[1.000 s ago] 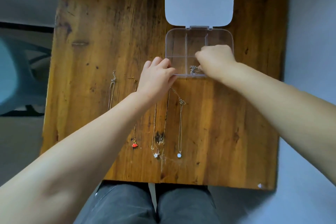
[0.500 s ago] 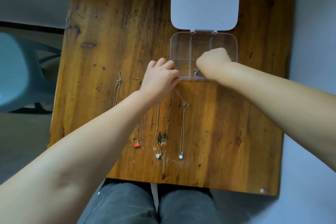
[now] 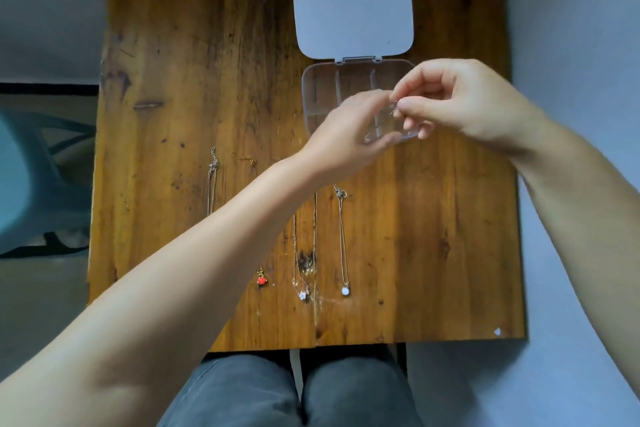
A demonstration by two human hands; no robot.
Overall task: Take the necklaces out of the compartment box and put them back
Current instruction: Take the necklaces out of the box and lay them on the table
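Room: pale grey floor lies all round; a blue-grey chair (image 3: 31, 180) stands off the left edge, and the person's dark-trousered knees (image 3: 294, 392) sit under the near edge.
Surface: a worn wooden surface (image 3: 173, 80), its grain running away from the person, with knots and a seam down the middle; the grain looks rough enough to snag a fine chain if one is dragged.
Compartment box: the clear compartment box (image 3: 325, 94) sits toward the far right of the surface, its lid (image 3: 353, 14) folded flat behind it; the compartments that show look empty.
Laid-out necklaces: four necklaces (image 3: 341, 239) lie in near-parallel lines between the box and the near edge, with pendants nearest the person.
Right hand: the right hand (image 3: 460, 100) hovers over the box, its grip narrow, thumb and forefinger pinched on the held necklace (image 3: 393, 109).
Left hand: the left hand (image 3: 349, 135) meets it over the box's near side, fingertips closed on the same piece.
Handling: the held necklace is probably very light, limp and quick to tangle or slip; it is best taken at the clasp or pendant and lowered, not dropped.
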